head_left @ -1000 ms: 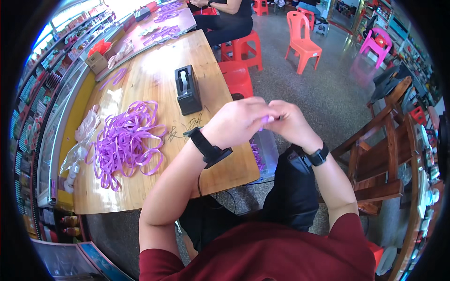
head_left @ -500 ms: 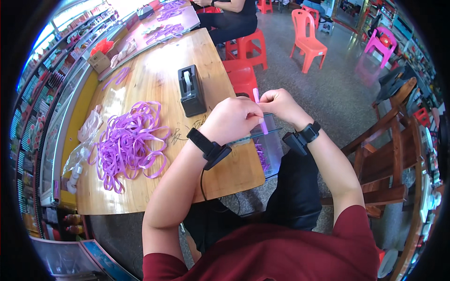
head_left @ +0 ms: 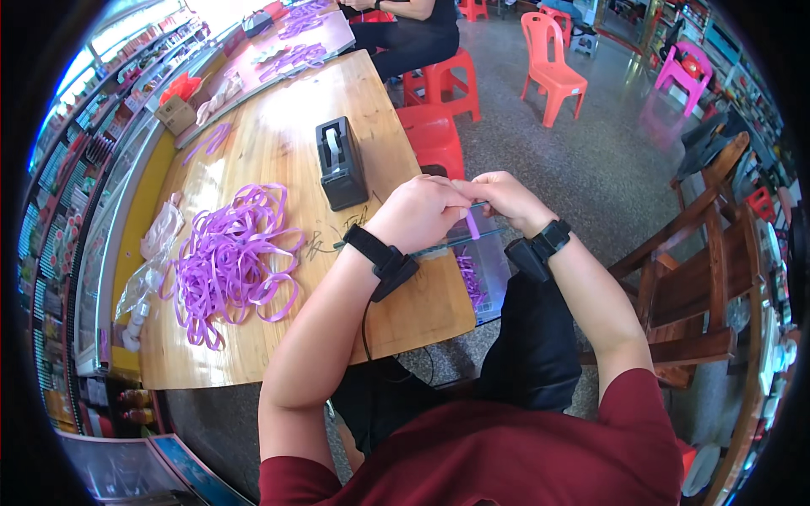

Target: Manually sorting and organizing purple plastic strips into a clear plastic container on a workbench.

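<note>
Beyond the table's near right corner, my left hand and my right hand meet with fingertips pinched together. Between them is a short purple ribbon; its lower part hangs below the fingertips, and the rest is hidden by my fingers. Thin dark green rods run across just under my hands, close to the ribbon. Below stands a clear plastic bin with purple ribbon pieces in it. A big tangled heap of purple ribbon lies on the table, left of my left forearm.
A black tape dispenser stands on the wooden table. A crumpled plastic bag lies at the left edge. Red stools stand past the table, a wooden chair to my right. Another person sits farther off.
My hands have come closer together, with the right fingers now against the left. The ribbon end that stuck up above my fingers no longer shows.
</note>
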A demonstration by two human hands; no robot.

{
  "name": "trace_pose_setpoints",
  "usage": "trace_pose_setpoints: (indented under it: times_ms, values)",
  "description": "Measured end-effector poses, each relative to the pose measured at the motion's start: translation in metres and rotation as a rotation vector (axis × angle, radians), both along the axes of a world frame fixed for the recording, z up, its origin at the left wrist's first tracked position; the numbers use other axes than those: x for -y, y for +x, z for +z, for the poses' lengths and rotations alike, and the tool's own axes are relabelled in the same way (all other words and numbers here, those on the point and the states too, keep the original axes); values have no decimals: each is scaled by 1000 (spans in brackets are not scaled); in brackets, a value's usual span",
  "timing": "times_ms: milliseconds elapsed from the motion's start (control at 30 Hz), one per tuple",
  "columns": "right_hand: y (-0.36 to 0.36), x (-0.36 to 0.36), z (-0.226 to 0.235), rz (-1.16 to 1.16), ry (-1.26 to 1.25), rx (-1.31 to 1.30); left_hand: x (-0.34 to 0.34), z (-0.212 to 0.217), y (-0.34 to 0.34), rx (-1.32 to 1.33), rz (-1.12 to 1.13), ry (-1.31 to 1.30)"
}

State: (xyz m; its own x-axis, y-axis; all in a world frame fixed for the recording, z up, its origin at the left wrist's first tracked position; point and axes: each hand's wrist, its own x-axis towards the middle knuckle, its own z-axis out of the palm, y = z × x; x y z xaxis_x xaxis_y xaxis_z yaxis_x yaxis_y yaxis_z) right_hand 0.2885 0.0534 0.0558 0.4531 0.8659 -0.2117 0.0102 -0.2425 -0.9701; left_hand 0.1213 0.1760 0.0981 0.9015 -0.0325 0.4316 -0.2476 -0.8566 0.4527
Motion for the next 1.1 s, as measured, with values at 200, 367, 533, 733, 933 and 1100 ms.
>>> trace_pose_setpoints:
  times_ms: [200, 367, 533, 733, 933, 1100]
  values:
    - [5, 27, -32, -68, 173, -245, 1, 2, 3, -57, 44, -59]
    - [-29, 38, -44, -3, 324, 44, 1, 10, 5, -265, 148, -55]
    - [-39, 34, -60, -10, 370, 309, -2, 3, 7, -245, 95, -92]
    - [-69, 64, -49, -61, 243, 31, -5, 1, 8, -241, 59, -40]
    - [-85, 73, -42, -131, 274, 7, -5, -2, 7, -240, 74, -44]
    - [-87, 74, -42, -184, 279, 63, -2, -1, 8, -290, 103, -34]
